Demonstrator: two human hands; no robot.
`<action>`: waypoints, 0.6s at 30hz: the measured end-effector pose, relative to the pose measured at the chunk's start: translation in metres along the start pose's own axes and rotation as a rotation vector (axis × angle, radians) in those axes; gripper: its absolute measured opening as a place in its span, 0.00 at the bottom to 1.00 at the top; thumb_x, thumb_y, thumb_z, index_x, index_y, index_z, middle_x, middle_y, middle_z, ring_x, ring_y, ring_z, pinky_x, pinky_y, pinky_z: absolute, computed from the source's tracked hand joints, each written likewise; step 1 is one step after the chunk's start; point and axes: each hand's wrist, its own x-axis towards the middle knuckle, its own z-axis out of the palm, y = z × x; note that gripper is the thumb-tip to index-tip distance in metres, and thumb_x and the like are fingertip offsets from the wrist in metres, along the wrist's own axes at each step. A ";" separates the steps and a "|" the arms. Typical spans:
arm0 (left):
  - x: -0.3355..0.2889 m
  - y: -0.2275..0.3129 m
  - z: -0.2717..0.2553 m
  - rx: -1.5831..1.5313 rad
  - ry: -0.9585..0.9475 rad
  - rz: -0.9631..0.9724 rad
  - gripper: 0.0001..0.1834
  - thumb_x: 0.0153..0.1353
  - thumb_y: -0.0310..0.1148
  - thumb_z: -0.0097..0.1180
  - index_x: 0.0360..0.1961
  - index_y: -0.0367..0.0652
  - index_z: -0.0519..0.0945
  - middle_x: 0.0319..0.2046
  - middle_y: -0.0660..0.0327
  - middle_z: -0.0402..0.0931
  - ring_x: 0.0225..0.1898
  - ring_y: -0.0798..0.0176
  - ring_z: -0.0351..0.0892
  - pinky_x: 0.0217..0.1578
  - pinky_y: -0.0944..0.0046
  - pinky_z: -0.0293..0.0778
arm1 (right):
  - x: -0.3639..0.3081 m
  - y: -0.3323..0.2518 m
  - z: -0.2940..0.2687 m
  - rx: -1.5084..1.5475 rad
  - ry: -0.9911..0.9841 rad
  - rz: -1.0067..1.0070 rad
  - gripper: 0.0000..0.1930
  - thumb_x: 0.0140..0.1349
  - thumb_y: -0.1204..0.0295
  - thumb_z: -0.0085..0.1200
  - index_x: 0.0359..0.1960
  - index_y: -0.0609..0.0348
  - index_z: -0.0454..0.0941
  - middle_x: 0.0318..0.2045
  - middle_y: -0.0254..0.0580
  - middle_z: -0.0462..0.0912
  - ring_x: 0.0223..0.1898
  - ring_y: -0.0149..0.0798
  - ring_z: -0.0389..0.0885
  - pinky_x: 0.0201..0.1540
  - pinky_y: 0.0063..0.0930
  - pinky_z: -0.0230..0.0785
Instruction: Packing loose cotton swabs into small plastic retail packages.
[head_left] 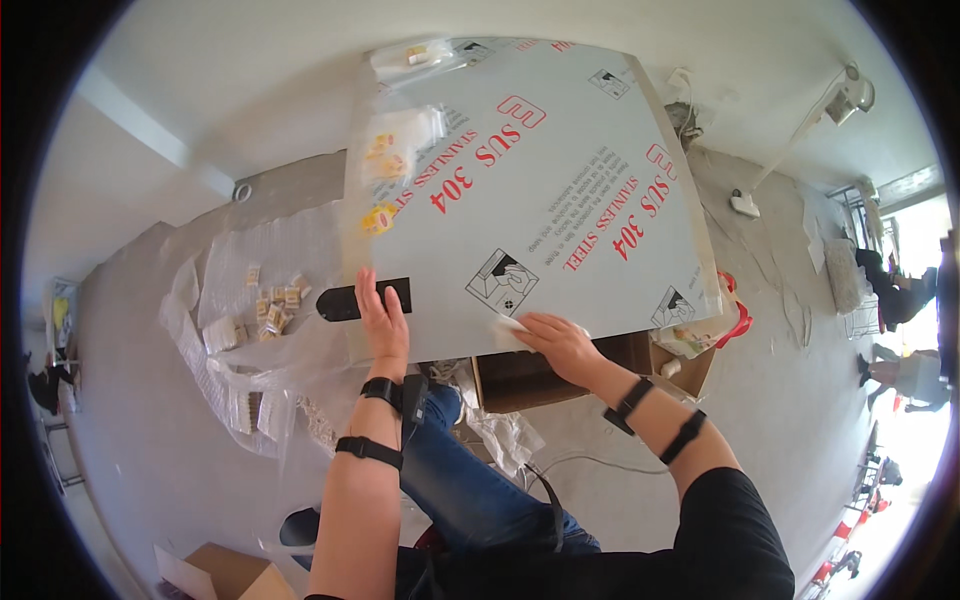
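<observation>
My left hand (382, 318) lies with its fingers stretched out over a flat black strip (343, 303), whose rounded end sticks out past the left edge of the table. My right hand (562, 348) is at the near edge, its fingers pressed on a crumpled white wipe (512, 331) against the tabletop. The table (560, 120) is covered with grey film bearing red and black print. Small yellow-and-white packets (380, 218) and clear plastic bags (425, 125) lie along its left side.
Bubble wrap (215, 365) with several small boxes (275, 318) spreads on the floor at left. Beneath the near edge stands an open cardboard box (500, 385); a bag with red handles (735, 325) is beside it. Cables (600, 458) trail over the floor. Another carton (235, 570) sits lower left.
</observation>
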 end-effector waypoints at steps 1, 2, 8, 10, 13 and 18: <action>-0.004 0.000 -0.004 -0.065 0.056 -0.085 0.25 0.70 0.39 0.40 0.63 0.36 0.59 0.64 0.47 0.57 0.66 0.49 0.55 0.64 0.54 0.54 | -0.019 0.004 -0.001 -0.002 -0.001 -0.005 0.25 0.52 0.82 0.50 0.54 0.52 0.73 0.57 0.44 0.72 0.60 0.44 0.69 0.60 0.39 0.64; -0.009 0.007 -0.003 -0.077 0.050 -0.088 0.25 0.70 0.39 0.40 0.63 0.36 0.59 0.64 0.47 0.57 0.66 0.49 0.55 0.64 0.54 0.54 | -0.045 0.014 0.000 -0.025 0.069 0.031 0.25 0.50 0.82 0.51 0.53 0.52 0.75 0.56 0.45 0.73 0.58 0.44 0.70 0.58 0.38 0.65; -0.039 0.005 -0.064 -0.556 0.220 -0.361 0.26 0.72 0.41 0.37 0.65 0.37 0.57 0.64 0.51 0.57 0.66 0.57 0.56 0.65 0.61 0.51 | 0.025 -0.042 -0.002 0.457 0.357 0.679 0.23 0.55 0.77 0.48 0.56 0.61 0.72 0.57 0.51 0.70 0.58 0.51 0.69 0.60 0.38 0.62; -0.049 0.024 -0.079 -0.548 0.126 -0.375 0.25 0.72 0.39 0.38 0.65 0.37 0.57 0.64 0.51 0.58 0.66 0.57 0.57 0.64 0.61 0.52 | 0.069 -0.064 0.024 0.913 0.460 0.449 0.26 0.56 0.75 0.45 0.60 0.54 0.70 0.60 0.51 0.67 0.58 0.52 0.68 0.62 0.39 0.58; -0.074 0.027 -0.127 -0.346 0.042 -0.428 0.23 0.70 0.33 0.42 0.63 0.36 0.61 0.62 0.51 0.61 0.64 0.56 0.60 0.63 0.60 0.56 | 0.138 -0.102 0.069 0.091 0.170 0.145 0.27 0.56 0.76 0.44 0.60 0.39 0.69 0.65 0.48 0.60 0.62 0.47 0.64 0.66 0.40 0.54; -0.127 0.023 -0.214 0.070 -0.017 -0.287 0.21 0.64 0.28 0.47 0.58 0.35 0.67 0.58 0.47 0.65 0.61 0.48 0.63 0.62 0.55 0.57 | 0.180 -0.111 0.105 -0.115 0.128 0.026 0.27 0.59 0.75 0.42 0.63 0.46 0.65 0.67 0.44 0.58 0.67 0.46 0.57 0.69 0.40 0.46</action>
